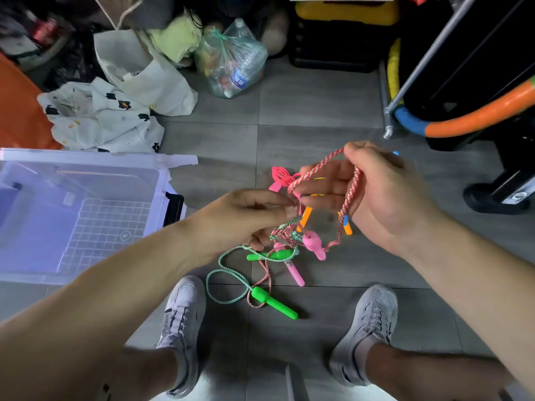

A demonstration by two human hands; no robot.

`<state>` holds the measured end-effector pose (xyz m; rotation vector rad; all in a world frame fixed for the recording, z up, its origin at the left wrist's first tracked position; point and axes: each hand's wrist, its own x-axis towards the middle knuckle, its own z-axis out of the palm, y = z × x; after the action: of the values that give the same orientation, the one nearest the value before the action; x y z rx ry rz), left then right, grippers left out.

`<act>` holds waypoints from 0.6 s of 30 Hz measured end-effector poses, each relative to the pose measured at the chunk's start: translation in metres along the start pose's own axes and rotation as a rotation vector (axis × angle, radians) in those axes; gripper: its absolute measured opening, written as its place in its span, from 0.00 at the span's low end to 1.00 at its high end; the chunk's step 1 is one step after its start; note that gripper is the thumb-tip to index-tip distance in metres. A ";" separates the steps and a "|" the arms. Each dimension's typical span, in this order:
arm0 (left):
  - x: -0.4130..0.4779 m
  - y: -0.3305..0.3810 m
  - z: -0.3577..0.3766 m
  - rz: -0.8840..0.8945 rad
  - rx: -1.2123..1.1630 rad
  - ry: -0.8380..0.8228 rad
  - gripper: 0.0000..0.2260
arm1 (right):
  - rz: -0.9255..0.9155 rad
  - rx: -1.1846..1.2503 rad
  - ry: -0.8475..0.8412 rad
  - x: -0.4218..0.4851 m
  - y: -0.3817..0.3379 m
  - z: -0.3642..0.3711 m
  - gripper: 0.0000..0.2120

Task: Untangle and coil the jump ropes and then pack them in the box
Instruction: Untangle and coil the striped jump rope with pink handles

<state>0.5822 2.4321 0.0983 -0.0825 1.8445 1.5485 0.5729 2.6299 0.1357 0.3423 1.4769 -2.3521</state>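
1. The right grip (376,195) holds up a loop of the red-and-white rope (324,162), its fingers curled round it.
2. From there the rope slants down and to the left into the tangle (285,234), which hangs just below the left grip (249,215).
3. The left grip pinches a strand at the top of the tangle, so it is the nearer hand to the knot. The right one is higher and further out.
4. Freeing the loop probably means drawing it along that slanted line, away from the pinch.
5. The green-and-white rope (207,282) is wound into the same tangle and trails to the floor (318,96). Its green handle (273,303) lies between the shoes (182,314) and may drag.
6. A pink handle (314,244) dangles from the tangle, close to the right wrist.
7. The box (86,156) stands open on the left, well apart from the tangle, with nothing lying between them.
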 end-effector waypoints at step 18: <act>-0.003 0.006 -0.007 0.137 0.329 0.009 0.15 | -0.131 -0.697 0.084 0.007 0.023 -0.019 0.08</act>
<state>0.5779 2.4265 0.1051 0.1934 2.1235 1.3133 0.5767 2.6368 0.1059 0.1615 2.2832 -1.7598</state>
